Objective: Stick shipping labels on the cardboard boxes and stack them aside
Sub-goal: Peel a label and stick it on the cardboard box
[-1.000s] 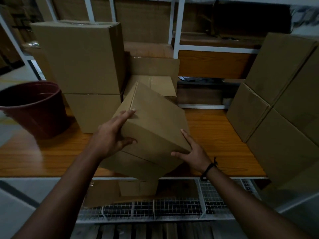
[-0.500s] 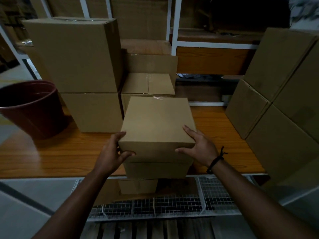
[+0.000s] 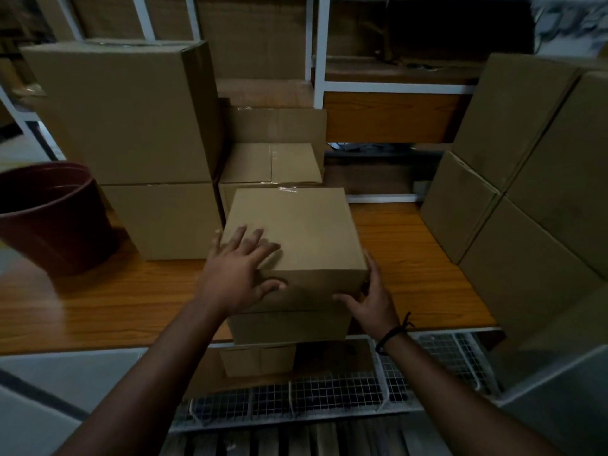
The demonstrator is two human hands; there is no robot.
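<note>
The plain brown cardboard box point(image 3: 296, 232) is closed, with a strip of clear tape at its far top edge. It sits squarely on a second box point(image 3: 289, 327) at the front edge of the wooden bench point(image 3: 411, 258). The left hand point(image 3: 237, 274) lies flat on its top, fingers spread and thumb on the front face. The right hand point(image 3: 371, 301) is open against the lower right corner, fingers straight along the side, gripping nothing.

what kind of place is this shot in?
Probably a stockroom or packing area: plain boxes stacked on both sides, white metal shelving behind them, and a wooden worktop with a wire rack under it.
</note>
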